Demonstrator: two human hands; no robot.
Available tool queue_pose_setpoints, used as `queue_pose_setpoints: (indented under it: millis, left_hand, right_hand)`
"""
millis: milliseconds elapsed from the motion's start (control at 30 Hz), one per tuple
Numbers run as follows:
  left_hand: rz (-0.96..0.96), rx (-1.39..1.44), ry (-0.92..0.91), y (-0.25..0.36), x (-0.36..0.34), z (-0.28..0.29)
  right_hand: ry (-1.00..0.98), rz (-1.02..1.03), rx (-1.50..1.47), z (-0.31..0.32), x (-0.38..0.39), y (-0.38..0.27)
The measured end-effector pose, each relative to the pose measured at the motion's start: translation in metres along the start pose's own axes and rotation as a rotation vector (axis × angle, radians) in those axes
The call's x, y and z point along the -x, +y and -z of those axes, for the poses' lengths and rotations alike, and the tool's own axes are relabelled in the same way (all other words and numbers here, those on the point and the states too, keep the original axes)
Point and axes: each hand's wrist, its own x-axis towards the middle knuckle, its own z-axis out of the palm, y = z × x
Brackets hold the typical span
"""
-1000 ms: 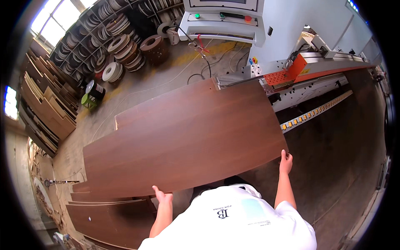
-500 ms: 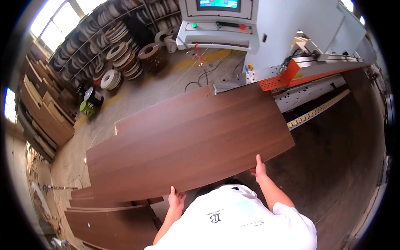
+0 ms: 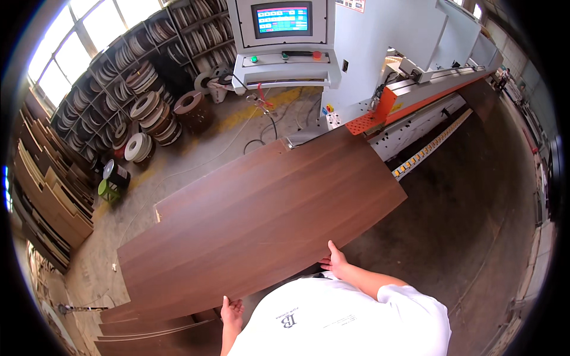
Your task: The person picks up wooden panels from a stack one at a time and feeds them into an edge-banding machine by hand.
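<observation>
A large dark brown wood-grain board [image 3: 261,225] lies at waist height over other brown boards [image 3: 148,326], its far right end against the orange guide [image 3: 389,110] of a grey machine. My left hand [image 3: 231,311] holds the board's near edge at lower centre, thumb up, fingers partly hidden. Farther right, my right hand [image 3: 334,260] grips that same edge, thumb on top and fingers underneath. A strip with yellow rollers [image 3: 430,148] runs beside the machine.
A control panel with lit screen [image 3: 282,21] stands behind. Racks of edge-band rolls [image 3: 107,83], stacked rolls [image 3: 145,118], a green stool [image 3: 108,190], a black bucket [image 3: 116,175] and leaning panels [image 3: 44,178] are at left. Cables [image 3: 267,136] lie on the floor.
My right hand has slid leftward along the board's edge from its near right corner toward the middle. The view has shifted, bringing the screen into sight; my left hand appears lower.
</observation>
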Motion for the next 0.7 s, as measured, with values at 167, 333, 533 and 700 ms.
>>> queue_pose_setpoints:
  millis: [167,333,533,700]
  left_hand:
    - [-0.010,0.019,-0.013,0.004,0.007,-0.016]
    - [-0.030,0.058,0.073,0.003,0.004,-0.026]
    - [-0.016,0.088,0.109,0.000,0.002,-0.034]
    - [-0.015,0.052,0.139,-0.008,0.006,-0.060]
  right_hand:
    - [0.112,0.061,-0.149,-0.011,-0.013,0.016]
    - [0.066,0.158,-0.011,0.001,-0.019,0.012]
    - [0.063,0.199,0.115,0.009,-0.010,-0.003]
    - [0.103,0.189,0.020,0.023,-0.023,-0.013]
